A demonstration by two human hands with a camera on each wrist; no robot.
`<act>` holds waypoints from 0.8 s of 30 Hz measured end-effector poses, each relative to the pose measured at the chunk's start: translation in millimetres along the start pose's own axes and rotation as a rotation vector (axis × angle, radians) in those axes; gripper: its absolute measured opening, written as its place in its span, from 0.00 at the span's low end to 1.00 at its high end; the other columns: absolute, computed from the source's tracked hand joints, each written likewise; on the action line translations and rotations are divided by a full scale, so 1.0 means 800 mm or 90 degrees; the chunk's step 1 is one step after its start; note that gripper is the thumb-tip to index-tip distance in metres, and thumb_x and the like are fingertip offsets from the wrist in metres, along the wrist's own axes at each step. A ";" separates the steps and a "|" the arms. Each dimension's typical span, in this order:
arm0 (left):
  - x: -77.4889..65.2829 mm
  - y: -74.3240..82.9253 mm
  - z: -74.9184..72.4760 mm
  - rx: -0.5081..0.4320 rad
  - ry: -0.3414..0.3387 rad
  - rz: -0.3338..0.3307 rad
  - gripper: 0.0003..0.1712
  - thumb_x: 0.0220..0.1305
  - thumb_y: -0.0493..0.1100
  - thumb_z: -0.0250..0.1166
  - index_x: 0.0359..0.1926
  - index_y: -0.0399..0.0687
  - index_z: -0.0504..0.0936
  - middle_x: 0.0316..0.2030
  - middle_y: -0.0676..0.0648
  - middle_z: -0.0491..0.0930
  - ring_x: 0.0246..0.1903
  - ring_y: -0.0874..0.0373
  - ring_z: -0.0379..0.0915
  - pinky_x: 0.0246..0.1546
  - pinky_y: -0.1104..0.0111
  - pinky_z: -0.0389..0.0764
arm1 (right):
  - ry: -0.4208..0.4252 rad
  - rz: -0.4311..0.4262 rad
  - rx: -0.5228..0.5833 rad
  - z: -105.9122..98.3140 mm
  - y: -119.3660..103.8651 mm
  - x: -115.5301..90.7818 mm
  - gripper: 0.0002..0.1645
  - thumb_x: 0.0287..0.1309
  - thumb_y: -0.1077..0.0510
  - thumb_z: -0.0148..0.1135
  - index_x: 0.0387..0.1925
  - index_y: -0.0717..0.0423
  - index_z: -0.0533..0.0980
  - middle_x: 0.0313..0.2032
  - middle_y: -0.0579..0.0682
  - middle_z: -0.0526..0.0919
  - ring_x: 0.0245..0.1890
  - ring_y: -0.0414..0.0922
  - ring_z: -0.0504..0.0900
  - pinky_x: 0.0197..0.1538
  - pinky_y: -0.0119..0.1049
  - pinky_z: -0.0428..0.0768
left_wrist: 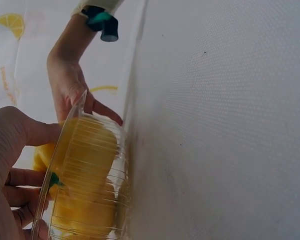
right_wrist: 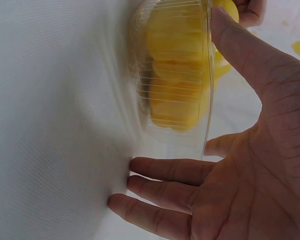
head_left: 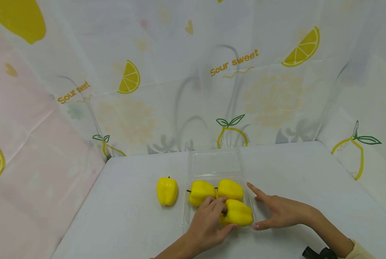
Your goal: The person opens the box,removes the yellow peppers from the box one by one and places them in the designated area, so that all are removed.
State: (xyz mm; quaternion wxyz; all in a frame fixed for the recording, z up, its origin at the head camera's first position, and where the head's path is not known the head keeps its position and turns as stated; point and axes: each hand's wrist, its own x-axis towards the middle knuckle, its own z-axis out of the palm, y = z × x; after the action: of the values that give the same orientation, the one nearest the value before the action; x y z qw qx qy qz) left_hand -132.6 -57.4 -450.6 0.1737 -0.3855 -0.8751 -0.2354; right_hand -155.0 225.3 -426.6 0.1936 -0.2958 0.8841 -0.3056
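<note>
A clear plastic clamshell box [head_left: 216,163] lies with its lid folded back, and three yellow bell peppers are in its base. Two of them, the left one [head_left: 201,191] and the right one [head_left: 231,190], sit side by side at the back. My left hand [head_left: 207,225] grips the front-right pepper [head_left: 239,213], with fingers by its green stem and the thumb along its near side. Beside the box's right wall, my right hand [head_left: 283,210] is spread and holds nothing. In the right wrist view its thumb [right_wrist: 240,45] is at the box rim, and several straight fingers [right_wrist: 165,170] reach toward the tabletop.
Another yellow bell pepper [head_left: 167,191] stands on the white table [head_left: 125,208] left of the box. A lemon-printed cloth [head_left: 180,100] hangs behind and at both sides of the table. A dark device [head_left: 322,253] is strapped near the right wrist.
</note>
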 end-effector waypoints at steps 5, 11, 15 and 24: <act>0.000 0.000 -0.002 -0.012 0.010 -0.007 0.23 0.60 0.60 0.69 0.42 0.51 0.73 0.55 0.50 0.78 0.43 0.62 0.68 0.48 0.73 0.71 | 0.002 0.005 -0.005 0.000 -0.001 0.000 0.68 0.54 0.32 0.67 0.78 0.52 0.35 0.62 0.62 0.73 0.62 0.61 0.71 0.58 0.65 0.67; 0.001 -0.001 -0.010 -0.033 0.044 -0.008 0.22 0.59 0.58 0.70 0.42 0.50 0.73 0.55 0.49 0.78 0.43 0.61 0.69 0.46 0.74 0.72 | 0.005 0.012 -0.013 0.001 -0.001 0.000 0.69 0.53 0.31 0.67 0.78 0.51 0.35 0.61 0.62 0.73 0.62 0.61 0.71 0.57 0.65 0.67; -0.001 -0.002 -0.015 -0.046 0.060 -0.018 0.21 0.59 0.56 0.71 0.42 0.50 0.73 0.55 0.49 0.78 0.45 0.60 0.69 0.46 0.72 0.73 | 0.002 0.015 -0.009 0.000 -0.002 0.000 0.69 0.53 0.31 0.67 0.78 0.51 0.35 0.62 0.62 0.73 0.62 0.62 0.70 0.58 0.66 0.66; -0.007 -0.007 -0.021 -0.092 0.095 -0.039 0.21 0.60 0.57 0.70 0.41 0.50 0.74 0.55 0.51 0.77 0.49 0.58 0.69 0.49 0.67 0.74 | 0.003 0.015 -0.011 0.001 -0.001 0.000 0.69 0.53 0.31 0.66 0.78 0.51 0.35 0.62 0.61 0.73 0.63 0.61 0.70 0.58 0.65 0.66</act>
State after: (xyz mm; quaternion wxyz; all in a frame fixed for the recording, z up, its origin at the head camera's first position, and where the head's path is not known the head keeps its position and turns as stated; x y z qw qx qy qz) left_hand -131.3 -72.8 -441.1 0.2030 -0.3513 -0.8519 -0.3310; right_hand -154.6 224.6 -426.4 0.1926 -0.2862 0.8907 -0.2959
